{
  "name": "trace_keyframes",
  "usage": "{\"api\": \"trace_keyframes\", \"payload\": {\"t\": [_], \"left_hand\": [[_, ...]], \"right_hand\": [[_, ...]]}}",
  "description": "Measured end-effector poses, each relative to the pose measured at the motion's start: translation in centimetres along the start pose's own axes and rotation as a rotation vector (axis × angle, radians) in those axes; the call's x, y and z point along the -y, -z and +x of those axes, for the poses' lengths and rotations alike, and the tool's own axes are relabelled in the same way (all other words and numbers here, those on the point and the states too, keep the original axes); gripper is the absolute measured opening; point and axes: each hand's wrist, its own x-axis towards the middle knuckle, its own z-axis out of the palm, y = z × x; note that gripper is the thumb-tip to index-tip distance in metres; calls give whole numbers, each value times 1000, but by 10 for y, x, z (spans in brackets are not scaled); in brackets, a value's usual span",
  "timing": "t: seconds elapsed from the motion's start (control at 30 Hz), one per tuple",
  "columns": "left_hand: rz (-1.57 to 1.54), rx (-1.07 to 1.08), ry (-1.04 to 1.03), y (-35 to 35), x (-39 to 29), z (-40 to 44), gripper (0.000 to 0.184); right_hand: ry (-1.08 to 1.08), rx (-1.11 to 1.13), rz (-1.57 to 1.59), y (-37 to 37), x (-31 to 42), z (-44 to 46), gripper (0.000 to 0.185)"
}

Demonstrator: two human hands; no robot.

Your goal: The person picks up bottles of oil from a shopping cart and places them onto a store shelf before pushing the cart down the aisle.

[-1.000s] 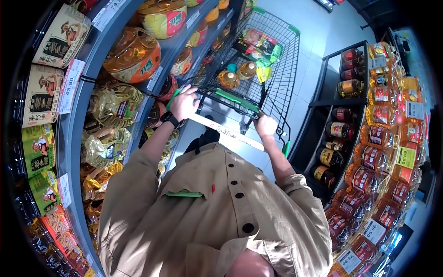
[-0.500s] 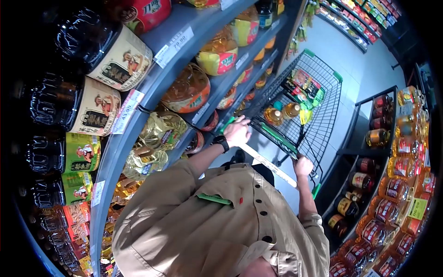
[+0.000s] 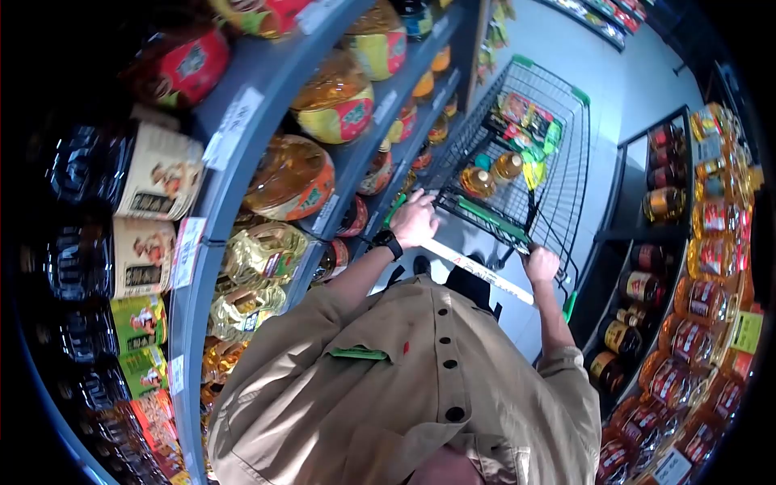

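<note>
A wire shopping cart point(image 3: 566, 190) with green corners stands in front of me. My left hand point(image 3: 415, 220), with a dark watch at the wrist, rests on the left end of its white handle bar point(image 3: 477, 271), fingers wrapped round. My right hand point(image 3: 541, 265) is closed on the bar's right end. Inside the cart lie two bottles with golden caps, one bottle point(image 3: 477, 183) left of the other bottle point(image 3: 507, 166). Beyond them are red and green packets point(image 3: 524, 121) and a yellow packet point(image 3: 533, 171).
Shelves point(image 3: 242, 121) of large oil bottles with price tags run close along my left. On the right are a black rack point(image 3: 643, 230) of dark bottles and stacked amber bottles point(image 3: 687, 339). Tiled floor point(image 3: 647, 73) shows beyond the cart, with another shelf at the top.
The view has swung, so the cart and both hands sit further right than a second ago. Both hands have stayed on the handle bar.
</note>
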Motion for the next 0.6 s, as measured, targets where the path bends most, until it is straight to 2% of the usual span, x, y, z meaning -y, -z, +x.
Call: {"api": "trace_keyframes", "payload": {"t": [0.17, 0.3, 0.4, 0.6], "left_hand": [[-21, 24, 51, 5, -17, 26, 29], [-9, -88, -39, -6, -17, 41, 23], [-11, -23, 39, -6, -28, 57, 18], [-13, 3, 40, -11, -34, 86, 19]], "right_hand": [[-10, 34, -20, 4, -15, 20, 25], [-20, 12, 42, 10, -26, 36, 22], [-48, 100, 61, 18, -32, 49, 27], [-27, 65, 100, 24, -49, 74, 26]]}}
